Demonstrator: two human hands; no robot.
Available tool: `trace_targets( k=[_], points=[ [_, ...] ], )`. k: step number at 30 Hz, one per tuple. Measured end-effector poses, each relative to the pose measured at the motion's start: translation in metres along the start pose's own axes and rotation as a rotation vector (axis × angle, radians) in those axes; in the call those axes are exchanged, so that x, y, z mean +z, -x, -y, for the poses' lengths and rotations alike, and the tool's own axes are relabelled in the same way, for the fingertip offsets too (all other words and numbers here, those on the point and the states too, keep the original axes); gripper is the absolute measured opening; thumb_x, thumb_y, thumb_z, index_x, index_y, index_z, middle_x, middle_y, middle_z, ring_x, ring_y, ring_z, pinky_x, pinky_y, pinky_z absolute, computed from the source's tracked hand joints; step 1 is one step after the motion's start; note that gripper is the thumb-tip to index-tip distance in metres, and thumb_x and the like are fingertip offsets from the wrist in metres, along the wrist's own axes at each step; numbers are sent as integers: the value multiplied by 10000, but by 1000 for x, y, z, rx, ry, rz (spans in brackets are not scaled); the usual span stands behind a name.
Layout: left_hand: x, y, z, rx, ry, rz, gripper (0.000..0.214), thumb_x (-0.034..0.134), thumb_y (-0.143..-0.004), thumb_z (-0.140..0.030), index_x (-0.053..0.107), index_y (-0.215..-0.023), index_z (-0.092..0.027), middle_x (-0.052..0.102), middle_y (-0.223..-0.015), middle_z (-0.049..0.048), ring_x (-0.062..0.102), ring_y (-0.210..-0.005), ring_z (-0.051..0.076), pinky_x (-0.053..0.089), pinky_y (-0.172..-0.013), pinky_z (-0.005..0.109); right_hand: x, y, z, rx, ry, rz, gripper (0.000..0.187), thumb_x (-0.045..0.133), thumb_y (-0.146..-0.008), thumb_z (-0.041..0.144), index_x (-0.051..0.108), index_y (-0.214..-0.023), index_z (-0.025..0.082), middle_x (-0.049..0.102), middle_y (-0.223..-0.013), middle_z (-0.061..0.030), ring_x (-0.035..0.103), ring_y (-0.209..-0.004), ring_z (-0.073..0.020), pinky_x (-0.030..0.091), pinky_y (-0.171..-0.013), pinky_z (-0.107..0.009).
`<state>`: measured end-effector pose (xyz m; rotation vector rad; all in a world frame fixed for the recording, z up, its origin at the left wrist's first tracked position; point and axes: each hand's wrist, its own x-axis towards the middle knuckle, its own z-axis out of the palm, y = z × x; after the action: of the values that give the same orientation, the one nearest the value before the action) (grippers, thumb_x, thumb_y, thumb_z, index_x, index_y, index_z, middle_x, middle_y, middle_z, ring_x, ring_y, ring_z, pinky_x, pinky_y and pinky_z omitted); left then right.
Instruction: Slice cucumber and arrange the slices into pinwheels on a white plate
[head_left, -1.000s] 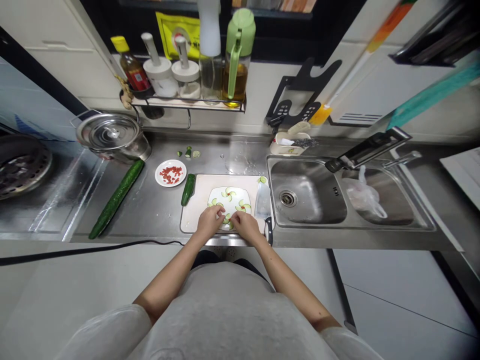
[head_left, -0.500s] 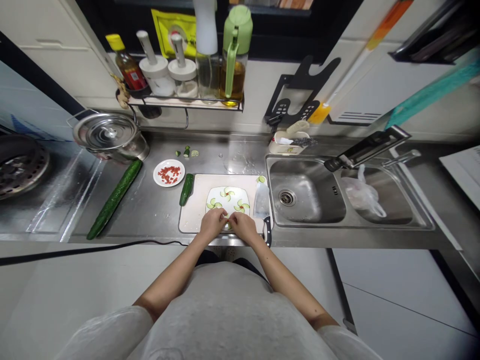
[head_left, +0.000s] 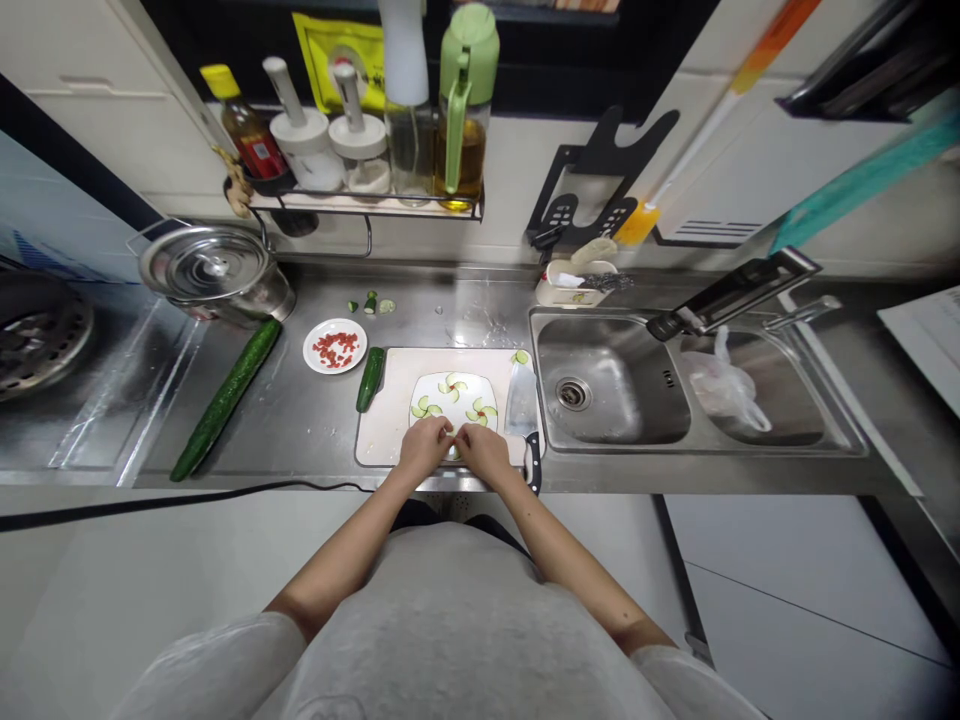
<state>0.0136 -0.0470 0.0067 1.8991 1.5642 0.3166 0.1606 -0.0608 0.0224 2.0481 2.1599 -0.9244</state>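
Note:
Both my hands meet over the near edge of a white square plate (head_left: pixel 436 392), which lies on a pale cutting board (head_left: pixel 390 420). My left hand (head_left: pixel 426 444) and my right hand (head_left: pixel 481 450) have their fingers closed and fingertips almost touching. Under them is a bit of pale green cucumber, mostly hidden; whether either hand grips it is hard to see. Curved cucumber slices (head_left: pixel 452 386) with red bits form pinwheels at the plate's far, left and right sides. Right of the plate lies a cleaver (head_left: pixel 522 402), its black handle towards me. A cut cucumber piece (head_left: pixel 370 380) rests at the board's left edge.
Left of the board stand a small plate (head_left: pixel 309 352) of red bits and a long whole cucumber (head_left: pixel 226 400). Cucumber scraps (head_left: pixel 370 303) lie behind. A lidded steel pot (head_left: pixel 217 275) is at the back left. The double sink (head_left: pixel 615 390) is on the right, below a phone-like black holder (head_left: pixel 735 293).
The whole view has shifted slightly. My hands stay at the plate's near edge with only small finger movement, and the other things keep their places.

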Motion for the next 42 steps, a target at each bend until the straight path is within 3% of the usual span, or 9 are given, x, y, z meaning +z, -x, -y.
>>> trace_targets(
  k=[14, 30, 42],
  points=[
    [-9, -3, 0, -12, -8, -30, 101, 595, -789, -222, 638, -880, -225, 643, -793, 18, 585, -827, 187, 401, -708, 276, -11, 2, -6, 48, -36, -64, 156, 483, -898, 308, 607, -944, 224, 671, -879, -35, 577, -815, -171, 283, -624, -254],
    [-6, 2, -3, -51, -38, 22, 114, 623, -793, -248, 642, -902, -222, 651, -812, 21, 581, -873, 191, 406, -738, 280, 3, -4, 2, 0, 5, 1, 163, 468, -916, 331, 587, -924, 220, 664, -890, -29, 559, -782, -155, 261, -600, -246],
    [-7, 1, -2, -57, -62, 35, 118, 605, -792, -221, 649, -902, -222, 655, -811, 18, 580, -855, 183, 402, -739, 276, -3, -5, -1, 19, -22, -59, 166, 466, -893, 310, 608, -912, 227, 672, -861, -27, 560, -770, -159, 253, -593, -250]
  ],
)
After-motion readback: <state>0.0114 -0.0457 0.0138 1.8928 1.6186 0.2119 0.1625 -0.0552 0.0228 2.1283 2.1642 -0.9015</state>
